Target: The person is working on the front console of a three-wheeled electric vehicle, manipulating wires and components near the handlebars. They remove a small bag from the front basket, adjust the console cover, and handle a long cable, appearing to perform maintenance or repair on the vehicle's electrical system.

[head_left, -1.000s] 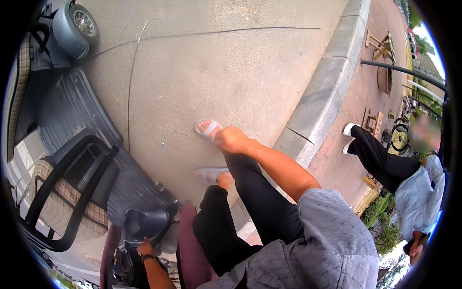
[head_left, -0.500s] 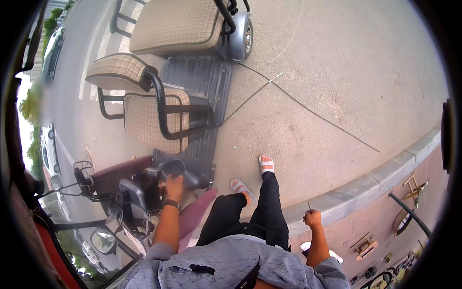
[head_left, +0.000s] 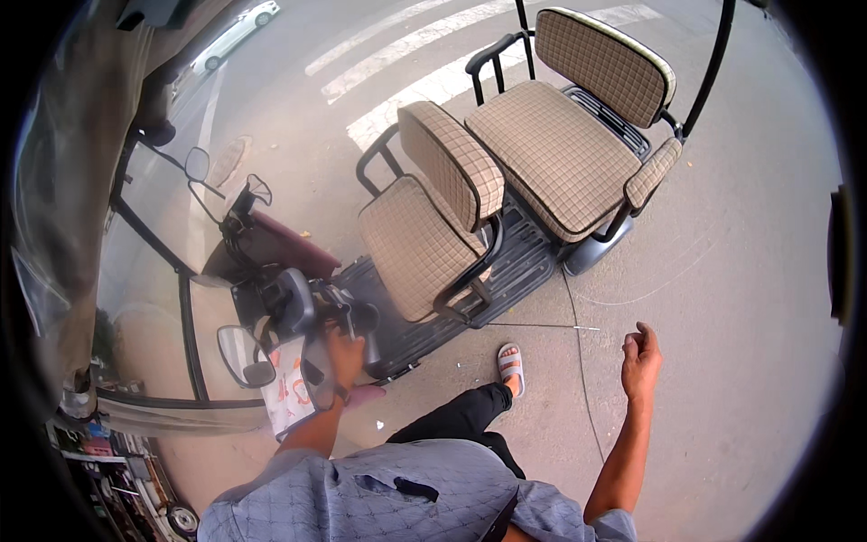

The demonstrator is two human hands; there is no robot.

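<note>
My left hand (head_left: 346, 359), with a dark band on its wrist, is closed at the near end of the handlebar of an electric tricycle. Part of the grip is hidden by my fingers. Beside that hand are the grey front console (head_left: 291, 303), a round mirror (head_left: 240, 354) and a white cloth (head_left: 291, 390) with red patterns. Out to the right, my right hand (head_left: 641, 363) hangs in the air over the pavement, holding nothing, its fingers loosely bent and apart. A checked driver's seat (head_left: 424, 248) stands behind the console.
A checked rear bench (head_left: 551, 154) is behind the driver's seat, over a ribbed black floor (head_left: 519, 266). A thin dark cord (head_left: 583, 384) lies on the ground near my sandaled foot (head_left: 511, 369). Clear sheeting on a dark frame (head_left: 192, 339) is at left. A white car (head_left: 235, 34) is far off.
My view has turned, so the tricycle now lies more to the right and the kerb is out of sight. My right hand has lifted forward and its fingers loosened. My left stays at the handlebar.
</note>
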